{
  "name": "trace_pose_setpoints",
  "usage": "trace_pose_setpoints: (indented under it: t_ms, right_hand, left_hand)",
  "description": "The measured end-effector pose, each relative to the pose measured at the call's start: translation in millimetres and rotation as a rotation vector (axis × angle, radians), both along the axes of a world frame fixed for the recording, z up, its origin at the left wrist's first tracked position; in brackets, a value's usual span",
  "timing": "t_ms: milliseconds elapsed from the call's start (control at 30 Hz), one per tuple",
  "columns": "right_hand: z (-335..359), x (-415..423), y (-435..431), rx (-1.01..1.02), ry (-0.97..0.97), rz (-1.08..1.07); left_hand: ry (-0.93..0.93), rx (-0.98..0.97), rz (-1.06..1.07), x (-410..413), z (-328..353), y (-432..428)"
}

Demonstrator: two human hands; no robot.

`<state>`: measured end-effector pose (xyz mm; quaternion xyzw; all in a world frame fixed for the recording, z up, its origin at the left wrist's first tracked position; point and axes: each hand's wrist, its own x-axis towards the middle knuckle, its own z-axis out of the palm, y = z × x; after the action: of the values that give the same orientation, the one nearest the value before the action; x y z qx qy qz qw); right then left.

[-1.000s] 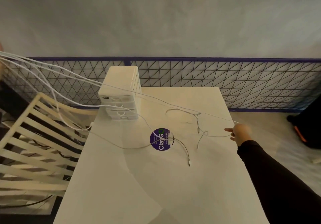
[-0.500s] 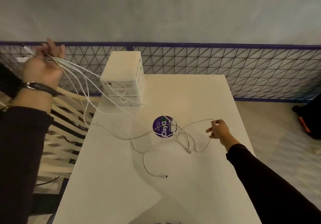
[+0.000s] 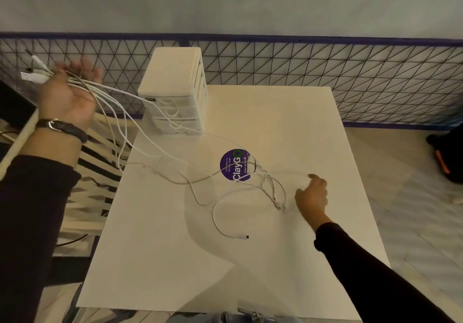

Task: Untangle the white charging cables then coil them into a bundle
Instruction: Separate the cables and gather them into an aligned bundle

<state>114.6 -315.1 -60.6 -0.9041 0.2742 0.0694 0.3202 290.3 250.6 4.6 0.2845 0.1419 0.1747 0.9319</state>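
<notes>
Several white charging cables (image 3: 160, 156) run from my raised left hand (image 3: 65, 94) down across the white table (image 3: 300, 127). That hand holds their plug ends bunched, palm up, off the table's left side. The far ends lie in loose loops near the purple round sticker (image 3: 235, 164), and one cable curls toward me and ends in a small connector (image 3: 244, 237). My right hand (image 3: 312, 196) is low over the table right of the loops, fingers curled, pinching a thin cable strand.
A small white drawer unit (image 3: 175, 92) stands at the table's back left, with cables passing its front. A white slatted frame (image 3: 100, 172) sits left of the table. A mesh fence (image 3: 325, 72) runs behind. A dark object (image 3: 448, 157) lies on the floor at right.
My left hand came into view holding the plug ends and has lowered slightly. The taut cables went slack and fell into loops on the table. My right hand moved inward toward the loops.
</notes>
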Motion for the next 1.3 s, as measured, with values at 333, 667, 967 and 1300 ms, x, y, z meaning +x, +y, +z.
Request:
trace_pose_setpoints:
  t_ms: [333,667,967,1300]
  right_hand:
    - [-40.3,8.6,69.1,0.065,-0.007,0.516]
    - [-12.6,31.6,81.4,-0.025,0.012,0.507]
    - [123.5,62.5,74.9,0.395,-0.323,0.324]
    - [190.6,63.2,43.0,0.925,-0.126,0.327]
  left_hand:
    - [0.050,0.041,0.022,-87.1,115.7,-86.0]
    - [0.072,0.094,0.029,-121.3,171.3,-130.8]
    - [-0.021,0.041,-0.081,-118.0,161.9,-128.2]
    - [-0.046,-0.013,-0.022,-114.9,176.8,-137.7]
